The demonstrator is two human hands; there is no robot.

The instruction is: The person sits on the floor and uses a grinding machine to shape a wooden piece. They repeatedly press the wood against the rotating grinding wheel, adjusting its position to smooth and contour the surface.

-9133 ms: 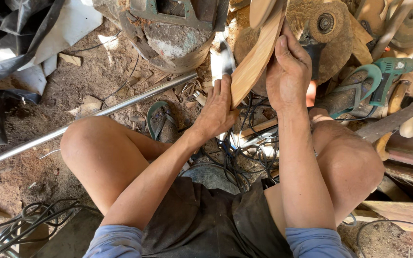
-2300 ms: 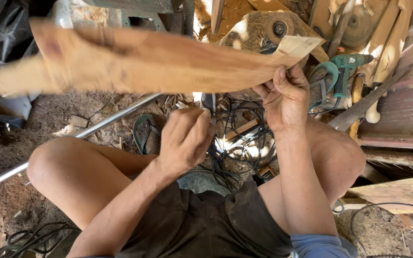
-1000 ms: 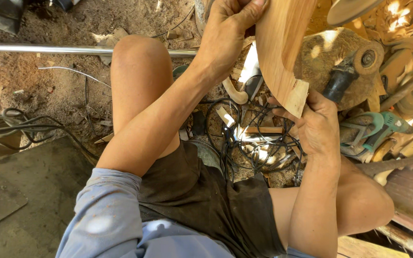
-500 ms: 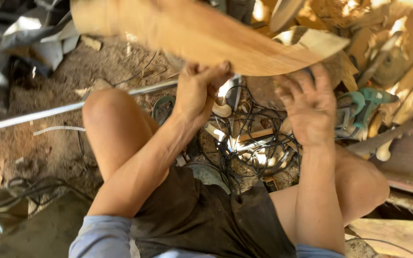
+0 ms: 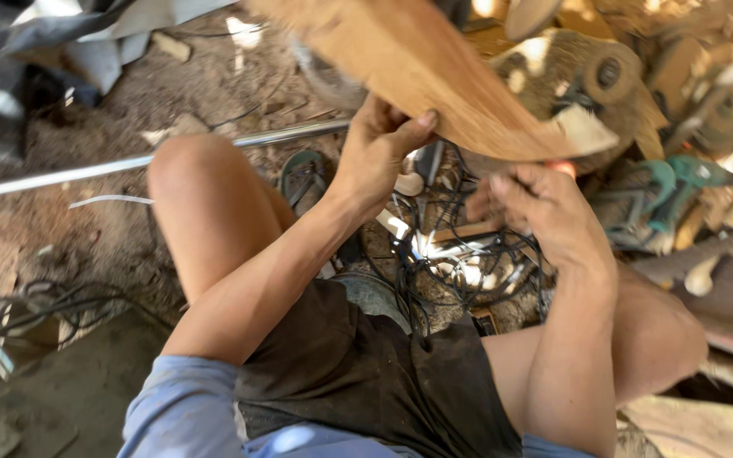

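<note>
A seated person holds a curved wooden piece up over the knees.

The left hand is closed on the piece's lower edge near its middle, thumb pressed against the underside. The right hand sits just beneath the pale narrow end, fingers loosely curled; whether it grips the wood cannot be told. Tangled cables and a metal pipe lie on the dirt below.
</note>
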